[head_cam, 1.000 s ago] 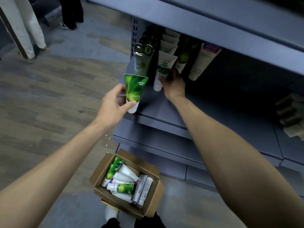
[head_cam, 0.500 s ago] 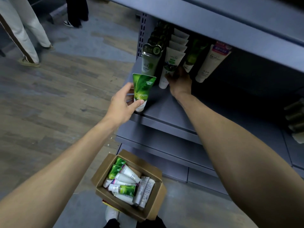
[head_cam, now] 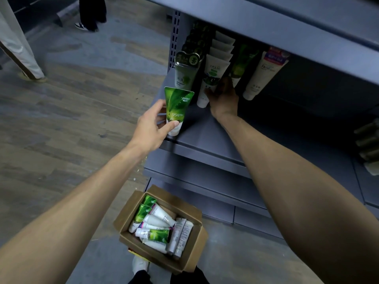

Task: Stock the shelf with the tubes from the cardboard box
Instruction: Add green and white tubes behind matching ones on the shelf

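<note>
My left hand (head_cam: 152,126) grips a green aloe tube (head_cam: 178,108), held upright with its white cap down at the front left corner of the grey shelf (head_cam: 207,140). My right hand (head_cam: 223,99) reaches into the shelf and holds the front white tube (head_cam: 212,78) of a standing row. Left of it stands a row of grey-green tubes (head_cam: 184,74). Behind my right hand is a green tube (head_cam: 241,62), and further right a white facial tube (head_cam: 262,76). The open cardboard box (head_cam: 182,261) sits on the floor below, with several tubes lying inside.
The upper shelf board (head_cam: 276,33) overhangs the tubes. Lower shelf tiers (head_cam: 205,181) step out towards me. More products (head_cam: 369,144) lie at the far right. Two people's legs (head_cam: 20,48) stand on the wooden floor at the upper left. My shoe (head_cam: 139,265) is by the box.
Both hands stay at the shelf, and the view has shifted slightly. The green tube has come a little closer to the shelf's front corner.
</note>
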Available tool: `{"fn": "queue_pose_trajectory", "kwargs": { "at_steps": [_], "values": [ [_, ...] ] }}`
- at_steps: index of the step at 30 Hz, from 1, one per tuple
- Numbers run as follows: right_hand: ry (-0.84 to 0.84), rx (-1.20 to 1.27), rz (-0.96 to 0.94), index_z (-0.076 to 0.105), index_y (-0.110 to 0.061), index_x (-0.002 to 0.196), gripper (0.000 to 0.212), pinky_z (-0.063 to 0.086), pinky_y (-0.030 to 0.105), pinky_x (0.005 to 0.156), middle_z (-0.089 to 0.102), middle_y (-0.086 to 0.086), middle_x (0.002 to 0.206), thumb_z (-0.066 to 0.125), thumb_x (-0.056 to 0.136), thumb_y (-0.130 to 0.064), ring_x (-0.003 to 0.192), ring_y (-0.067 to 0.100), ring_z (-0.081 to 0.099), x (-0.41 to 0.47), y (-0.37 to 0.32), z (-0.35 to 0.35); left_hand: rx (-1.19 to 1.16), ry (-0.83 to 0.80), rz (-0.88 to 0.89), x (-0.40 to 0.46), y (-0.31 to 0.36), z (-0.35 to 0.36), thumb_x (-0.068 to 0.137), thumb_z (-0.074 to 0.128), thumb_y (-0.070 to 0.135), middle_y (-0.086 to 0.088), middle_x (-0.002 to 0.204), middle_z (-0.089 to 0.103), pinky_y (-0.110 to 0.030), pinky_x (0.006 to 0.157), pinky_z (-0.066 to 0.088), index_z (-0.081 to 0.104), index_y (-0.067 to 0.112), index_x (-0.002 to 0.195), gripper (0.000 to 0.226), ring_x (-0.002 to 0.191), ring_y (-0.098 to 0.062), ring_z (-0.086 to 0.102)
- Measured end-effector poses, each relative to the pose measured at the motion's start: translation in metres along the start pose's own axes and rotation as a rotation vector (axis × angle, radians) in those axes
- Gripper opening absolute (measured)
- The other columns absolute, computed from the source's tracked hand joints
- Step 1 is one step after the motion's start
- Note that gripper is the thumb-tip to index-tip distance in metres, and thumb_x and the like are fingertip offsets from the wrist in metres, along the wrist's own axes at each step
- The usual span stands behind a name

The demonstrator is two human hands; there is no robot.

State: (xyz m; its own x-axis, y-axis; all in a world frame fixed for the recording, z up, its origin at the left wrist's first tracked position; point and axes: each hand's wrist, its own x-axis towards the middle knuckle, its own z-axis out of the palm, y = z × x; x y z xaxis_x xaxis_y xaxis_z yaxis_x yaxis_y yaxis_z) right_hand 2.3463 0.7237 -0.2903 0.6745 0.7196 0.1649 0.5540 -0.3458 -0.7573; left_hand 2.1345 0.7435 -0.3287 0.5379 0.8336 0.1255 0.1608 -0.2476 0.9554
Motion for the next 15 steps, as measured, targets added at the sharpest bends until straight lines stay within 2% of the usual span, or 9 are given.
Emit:
{"fn": "queue_pose_trajectory", "kwargs": {
  "at_steps": [7,10,13,15],
  "values": [
    [0.007,0.012,0.038,0.053,-0.006,0.121,0.039,0.039,0.018,0.075,0.065,0.007,0.116,0.068,0.088,-0.022,0.106,0.022,0.061,0.0,-0.001,0.0,0.001,0.008,0.001,-0.001,-0.002,0.001,0.086,0.072,0.011,0.008,0.112,0.067,-0.039,0.103,0.05,0.055,0.022,0.12,0.04,0.109,-0.011,0.064],
    [-0.041,-0.018,0.056,0.051,-0.005,0.125,0.045,0.039,0.019,0.077,0.063,0.009,0.122,0.068,0.089,-0.024,0.111,0.026,0.06,-0.004,-0.003,-0.003,0.006,0.005,-0.001,-0.001,0.001,0.0,0.086,0.072,0.01,0.006,0.113,0.067,-0.039,0.102,0.05,0.055,0.022,0.12,0.039,0.108,-0.011,0.065],
    [-0.099,-0.09,0.066,0.049,-0.004,0.127,0.054,0.046,0.026,0.084,0.063,0.01,0.123,0.069,0.088,-0.034,0.113,0.027,0.06,-0.015,0.0,-0.009,0.018,0.009,-0.005,-0.002,0.005,0.0,0.086,0.072,0.01,0.008,0.113,0.067,-0.036,0.102,0.05,0.055,0.023,0.12,0.039,0.108,-0.009,0.064],
    [-0.142,-0.014,0.104,0.053,-0.007,0.124,0.047,0.048,0.027,0.086,0.064,0.002,0.115,0.069,0.088,-0.034,0.106,0.018,0.062,-0.029,0.007,-0.015,0.018,0.022,-0.016,-0.004,0.008,0.002,0.087,0.071,0.009,0.009,0.112,0.067,-0.028,0.1,0.05,0.056,0.02,0.119,0.037,0.108,-0.006,0.064]
  ]
}}
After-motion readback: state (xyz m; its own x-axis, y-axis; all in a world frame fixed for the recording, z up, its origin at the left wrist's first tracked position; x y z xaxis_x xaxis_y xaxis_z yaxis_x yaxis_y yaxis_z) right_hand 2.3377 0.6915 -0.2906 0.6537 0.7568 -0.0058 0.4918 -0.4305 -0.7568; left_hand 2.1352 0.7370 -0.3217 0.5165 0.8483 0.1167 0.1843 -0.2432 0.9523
